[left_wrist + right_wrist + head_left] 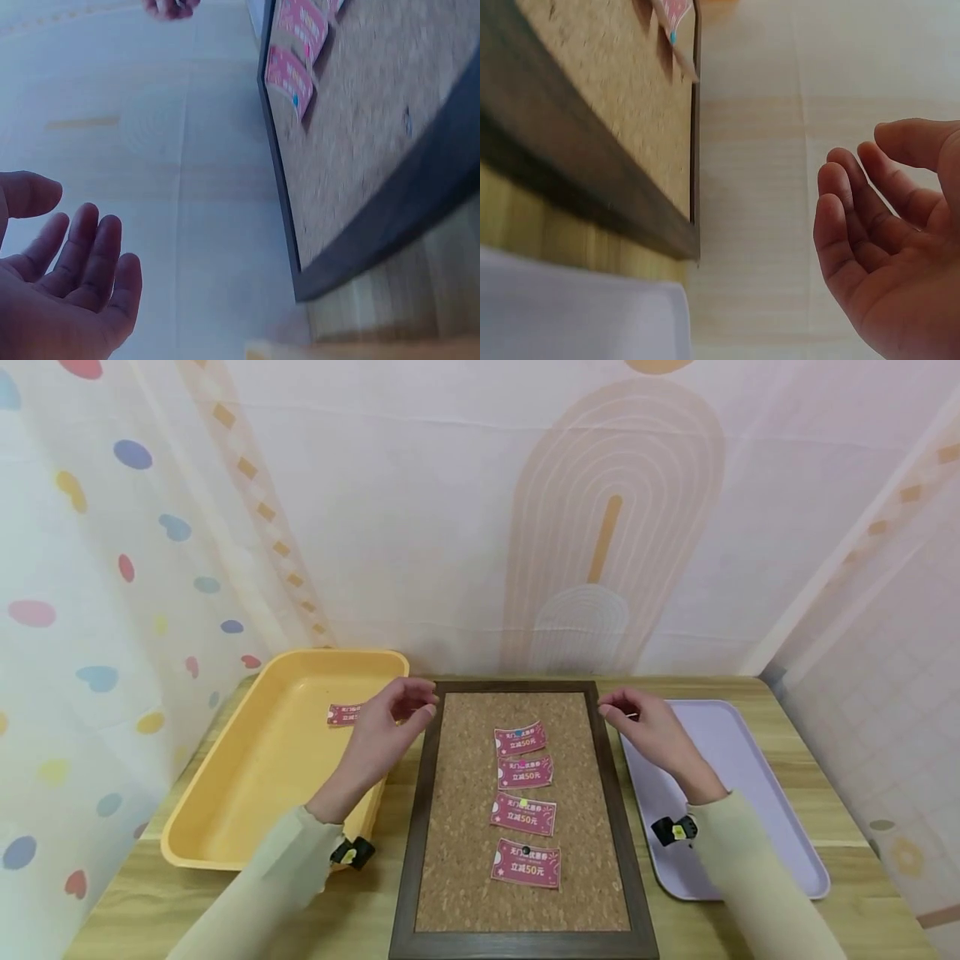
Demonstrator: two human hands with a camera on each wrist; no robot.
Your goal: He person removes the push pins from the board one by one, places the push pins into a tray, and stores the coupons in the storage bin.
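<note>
Brown cork board (461, 877) in a dark rectangular frame lies on the wood-grained tabletop (870, 918), bearing four pink-red paper coupons (526, 872) in a column. Small round pins (523, 803), blue, pink, yellow and black from far to near, sit on them. The left hand (384, 727), relaxed and holding nothing, hovers near the far left corner, partly hiding another pink-red coupon (341, 715) in the yellow tray (258, 793). The right hand (654, 735), likewise loose and unladen, hovers near the far right corner, by the flat lavender tray (742, 793).

On the table (870, 910): at lower centre, corkboard (585, 877) beneath four coupons (525, 820); at lower left, tub (247, 793) around another coupon (342, 715); at lower right, tray (723, 752).
</note>
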